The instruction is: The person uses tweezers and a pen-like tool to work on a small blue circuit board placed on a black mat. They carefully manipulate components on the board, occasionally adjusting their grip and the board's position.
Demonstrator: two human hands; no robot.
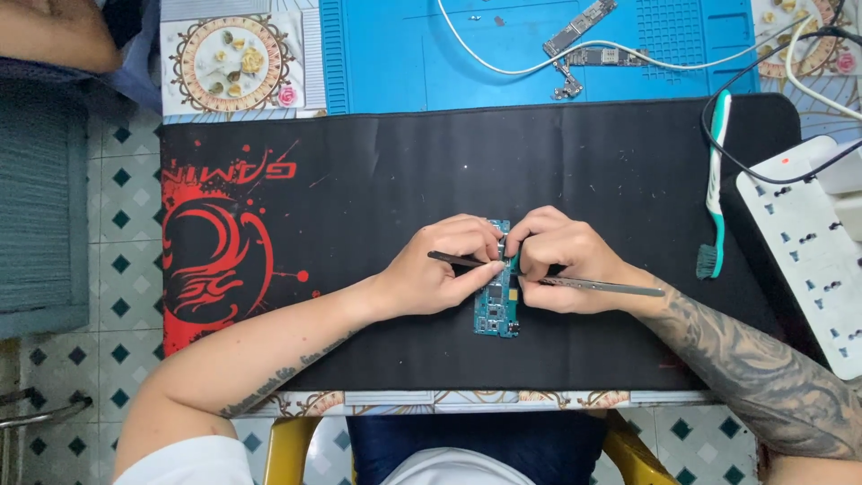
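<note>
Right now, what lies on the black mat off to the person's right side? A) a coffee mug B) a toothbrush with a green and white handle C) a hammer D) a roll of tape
B: a green and white toothbrush lies on the black mat, beside the white power strip.

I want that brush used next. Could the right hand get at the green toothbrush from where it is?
Probably yes: the toothbrush lies uncovered on the black mat beside the right hand, though that hand holds a thin metal tool.

The circuit board's (496, 310) twelve o'clock end hides under both hands; the power strip (808, 247) at three o'clock runs off the picture's edge.
</note>
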